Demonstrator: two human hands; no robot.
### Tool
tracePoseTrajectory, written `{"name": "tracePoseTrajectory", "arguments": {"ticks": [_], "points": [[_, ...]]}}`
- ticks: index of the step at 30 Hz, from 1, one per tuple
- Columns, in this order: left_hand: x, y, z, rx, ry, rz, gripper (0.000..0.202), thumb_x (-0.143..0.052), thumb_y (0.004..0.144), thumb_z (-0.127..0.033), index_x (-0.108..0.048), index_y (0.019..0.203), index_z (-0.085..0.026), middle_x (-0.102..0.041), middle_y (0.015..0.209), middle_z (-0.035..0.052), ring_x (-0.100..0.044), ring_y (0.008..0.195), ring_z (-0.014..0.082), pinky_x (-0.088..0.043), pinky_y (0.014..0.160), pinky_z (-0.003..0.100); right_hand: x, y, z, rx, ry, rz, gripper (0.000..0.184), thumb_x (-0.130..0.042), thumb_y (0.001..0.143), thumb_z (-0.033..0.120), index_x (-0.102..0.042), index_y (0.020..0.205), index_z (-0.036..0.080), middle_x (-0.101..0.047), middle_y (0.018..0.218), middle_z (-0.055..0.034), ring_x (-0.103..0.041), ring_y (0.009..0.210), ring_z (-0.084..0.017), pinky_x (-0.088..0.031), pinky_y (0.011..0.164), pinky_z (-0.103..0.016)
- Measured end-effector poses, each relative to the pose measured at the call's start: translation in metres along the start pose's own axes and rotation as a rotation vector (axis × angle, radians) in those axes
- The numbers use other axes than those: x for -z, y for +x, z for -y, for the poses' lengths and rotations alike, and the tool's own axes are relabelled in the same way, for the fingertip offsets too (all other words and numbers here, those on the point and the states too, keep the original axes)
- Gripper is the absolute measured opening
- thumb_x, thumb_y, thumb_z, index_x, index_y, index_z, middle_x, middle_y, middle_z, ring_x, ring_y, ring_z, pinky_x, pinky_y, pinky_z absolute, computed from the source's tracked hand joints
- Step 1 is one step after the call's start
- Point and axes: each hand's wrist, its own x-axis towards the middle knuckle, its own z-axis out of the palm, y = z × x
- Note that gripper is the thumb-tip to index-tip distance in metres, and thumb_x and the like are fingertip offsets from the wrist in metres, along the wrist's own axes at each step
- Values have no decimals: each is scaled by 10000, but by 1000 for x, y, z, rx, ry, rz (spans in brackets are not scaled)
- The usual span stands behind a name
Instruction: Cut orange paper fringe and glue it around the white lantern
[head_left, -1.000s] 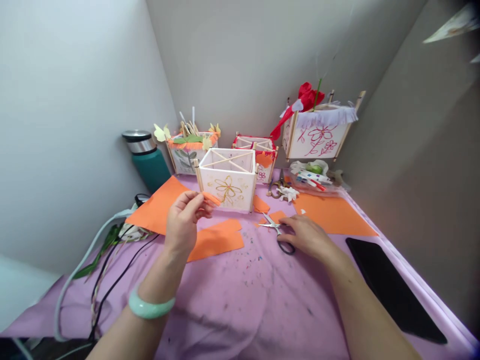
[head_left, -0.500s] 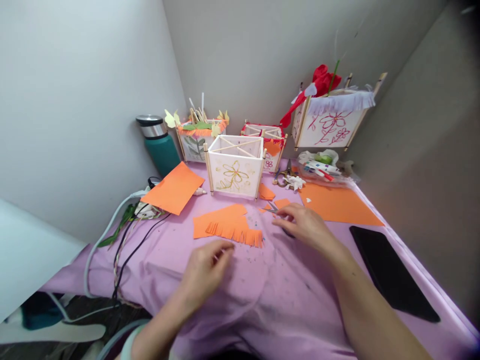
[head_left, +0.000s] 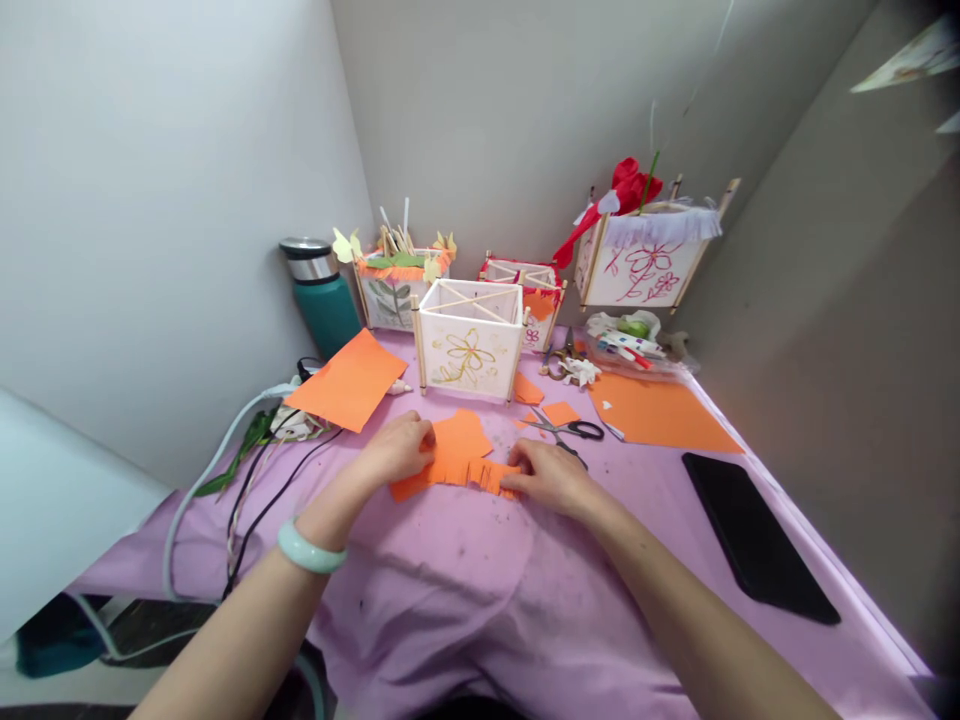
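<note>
View from a head-worn camera, looking down at a craft table covered in a wrinkled purple cloth [head_left: 487, 590], set into a corner of pale walls.

Both bare hands are low on the cloth near the middle, set apart, one at each end of a fringed orange paper strip [head_left: 466, 462]. The left hand [head_left: 401, 450], with a pale green bangle [head_left: 309, 550] on its wrist, has its fingers curled onto the strip's left end. The right hand [head_left: 547, 477] lies on the right end with its fingertips pressed down. Whether its thumb is under the paper cannot be seen.

The fringe points towards the person and the uncut edge faces away.

Just beyond the right hand lie scissors [head_left: 566, 428], their blades slightly parted and pointing left. Further off stands a white paper lantern with a yellow flower [head_left: 471, 340], with other decorated lanterns behind it. An orange sheet [head_left: 349, 380] lies to the left, near some cables [head_left: 255, 490].

Risks, as a judgement:
- The strip is thin and cut into narrow tabs, so pulling the ends apart could tear it at a slit.
- Heavy finger pressure could crease or bend the fringe.
- The loose cloth could slide or bunch beneath it.
- The right hand could brush the scissor points if it moves away from the person.
</note>
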Motion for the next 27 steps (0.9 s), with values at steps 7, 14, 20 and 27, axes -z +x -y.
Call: {"name": "tracePoseTrajectory", "arguments": {"ticks": [7,14,20,27], "points": [[-3,0,5,-36,-6,55,171,-522,715,-195,-651,828,-187,-665,902,95,-626,790,225,-426,654,293,-3,-1,5,19,28,-5,108,-577,762,227,-641,838,183,-673,773,-9,-573,688,-136,-312,578,-222],[4,-4,1,-60,25,76,127,-572,692,-191,-667,775,-199,-688,834,87,-623,726,225,-401,609,300,8,2,13,150,59,-102,124,-534,757,159,-655,768,180,-656,809,-22,-574,754,-154,-393,671,-242],[29,-19,-15,-150,154,-394,225,-418,862,-164,-643,860,-175,-653,906,121,-574,936,268,-383,833,417,23,-6,21,355,90,-456,156,-488,874,212,-632,819,188,-637,897,-64,-565,898,-193,-429,804,-300],[-8,-58,-1,-376,55,-427,136,-502,873,-213,-635,893,-196,-675,1002,91,-586,957,232,-375,973,474,19,-44,-14,435,-178,-285,161,-563,863,273,-677,965,222,-610,1149,-98,-528,1078,-262,-416,923,-435]]}}
